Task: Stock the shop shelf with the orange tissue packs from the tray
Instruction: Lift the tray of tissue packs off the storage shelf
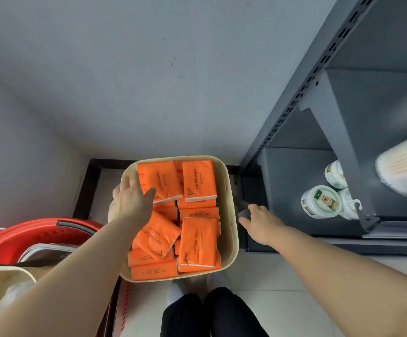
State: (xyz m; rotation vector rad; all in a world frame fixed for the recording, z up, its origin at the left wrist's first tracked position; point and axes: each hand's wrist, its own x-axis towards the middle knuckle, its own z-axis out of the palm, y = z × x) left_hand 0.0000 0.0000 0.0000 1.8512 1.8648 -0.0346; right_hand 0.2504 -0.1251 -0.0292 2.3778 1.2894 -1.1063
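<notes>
Orange tissue packs [198, 242] fill the cream tray [231, 239], which sits on the floor tiles [270, 288] just ahead of the person's knees, with a red basket [27, 237] to its left; none of the packs shows on the shelf yet, so I judge the stocking is at or near its start. The nearest packs lie flat or on edge, crowded against each other, and are best left until the top layer is cleared. Farther in, the left hand [129, 200] is on the far-left pack [166, 178]: the thumb lies across its printed top and the fingers reach down its left side next to the tray wall, so the hand grips that pack, whose near edge looks slightly raised. To do this well, the pinch should take the pack across its full thickness, since the soft wrap will buckle if it is squeezed only at a corner, and it should lift straight up so the pack beside it is not dragged along. The right hand [262, 222] is just right of the tray, its fingers curled by a small grey piece [244, 213]; whether it holds that piece I cannot tell. Beyond it, the dark metal shelf [294, 181] has bare space on its low level left of the white tubs [321, 201], a sensible place to set packs in a neat row.
</notes>
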